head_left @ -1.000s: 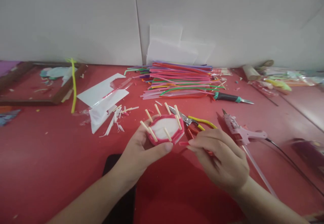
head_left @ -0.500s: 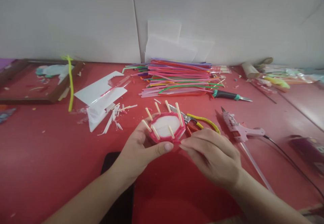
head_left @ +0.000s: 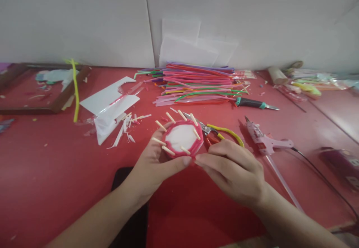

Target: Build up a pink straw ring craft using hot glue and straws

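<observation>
A small round craft piece [head_left: 181,138] has a white base, a pink rim and several short wooden sticks standing around its edge. My left hand [head_left: 155,164] is closed around its left and near side, thumb along the near rim. At the near right edge, my right hand [head_left: 235,173] pinches what looks like the end of the pink strand; its fingertips mostly hide it. Just behind the piece lie scissors [head_left: 224,131] with yellow and red handles, partly covered by the piece and my right hand.
Colourful pipe cleaners [head_left: 196,83] are piled at the back. A craft knife [head_left: 252,103] and a pink glue gun [head_left: 266,143] with its cord lie right. White paper scraps [head_left: 109,102] and a brown-framed tray [head_left: 56,106] are left. A dark phone-like slab [head_left: 131,218] lies under my left arm.
The craft piece has tipped so that its white base faces me more and its sticks lean further left. Both hands have stayed on it, moving only slightly.
</observation>
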The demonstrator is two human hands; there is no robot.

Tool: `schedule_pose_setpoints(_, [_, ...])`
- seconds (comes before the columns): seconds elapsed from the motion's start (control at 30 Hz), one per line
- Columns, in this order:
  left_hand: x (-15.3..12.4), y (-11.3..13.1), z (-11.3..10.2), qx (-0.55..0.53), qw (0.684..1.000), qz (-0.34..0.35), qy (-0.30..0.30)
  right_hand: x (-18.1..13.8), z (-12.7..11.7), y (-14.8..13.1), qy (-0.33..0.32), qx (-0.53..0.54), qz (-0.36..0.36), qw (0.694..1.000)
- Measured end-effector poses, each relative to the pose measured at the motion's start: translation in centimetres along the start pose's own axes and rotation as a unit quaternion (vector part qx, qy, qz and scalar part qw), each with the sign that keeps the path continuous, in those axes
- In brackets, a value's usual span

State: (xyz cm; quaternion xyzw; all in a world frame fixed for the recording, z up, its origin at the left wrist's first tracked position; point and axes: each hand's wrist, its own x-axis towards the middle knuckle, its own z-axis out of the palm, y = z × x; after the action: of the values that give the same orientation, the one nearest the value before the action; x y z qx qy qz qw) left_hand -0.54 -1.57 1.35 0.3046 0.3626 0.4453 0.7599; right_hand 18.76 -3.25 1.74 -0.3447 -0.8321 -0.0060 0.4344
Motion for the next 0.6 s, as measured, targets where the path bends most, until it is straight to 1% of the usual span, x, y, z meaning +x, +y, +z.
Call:
schedule_pose_setpoints(0.23, [-0.25, 0.28, -0.01, -0.015, 0.999, -0.036, -0.011, 0.20, -0.28, 0.12, -0.009, -0.004, -0.003, 1.000])
schedule_pose_setpoints(0.37, [-0.26, 0.30, -0.18, -0.019, 0.998, -0.061, -0.005, 0.22, -0.42, 0.08, -0.021, -0.009, -0.005, 1.000])
schedule_pose_setpoints(0.5, [-0.04, 0.35, -0.37, -0.030, 0.997, -0.073, -0.021, 0.18, -0.31, 0.12, 0.001, -0.005, -0.004, 1.000])
schedule_pose_setpoints(0.6, [0.16, 0.56, -0.41, -0.032, 0.997, -0.061, -0.035, 0.39, -0.40, 0.25, 0.015, -0.006, 0.016, 1.000])
